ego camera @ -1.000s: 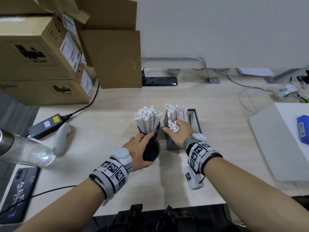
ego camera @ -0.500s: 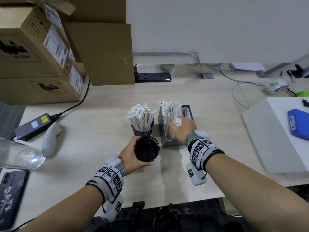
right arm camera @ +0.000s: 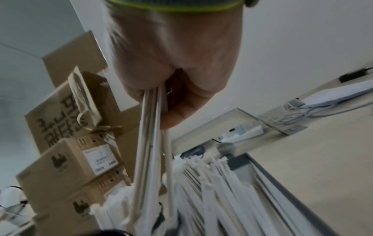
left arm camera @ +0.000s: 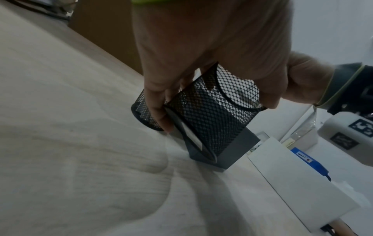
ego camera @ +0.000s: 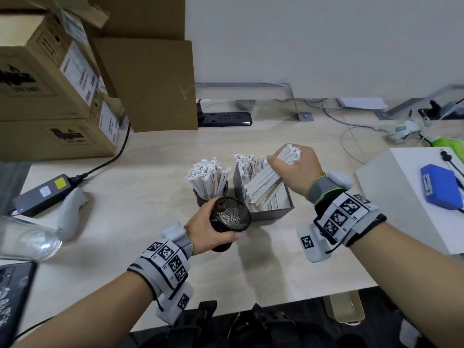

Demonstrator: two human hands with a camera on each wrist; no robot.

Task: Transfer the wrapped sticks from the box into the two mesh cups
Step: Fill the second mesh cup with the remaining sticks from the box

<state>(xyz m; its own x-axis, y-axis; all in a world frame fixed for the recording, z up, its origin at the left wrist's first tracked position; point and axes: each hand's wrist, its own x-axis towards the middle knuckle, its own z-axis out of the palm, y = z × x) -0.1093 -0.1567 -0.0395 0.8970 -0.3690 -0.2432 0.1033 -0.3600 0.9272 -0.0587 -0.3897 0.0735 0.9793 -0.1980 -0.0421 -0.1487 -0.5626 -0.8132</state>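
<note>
Right hand has lifted a gripped bundle of wrapped sticks from the box; far cup full, left hand holds tilted empty cup; more sticks left in the box.

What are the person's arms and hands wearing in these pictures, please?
Both forearms are bare, with no sleeves. Each wrist carries a wide band printed with black-and-white square code markers, edged in black. A white boxy camera unit hangs under the right wrist, bearing one such marker; a similar one hangs under the left. A grey cuff with a yellow-green edge sits nearer the right hand.
</note>
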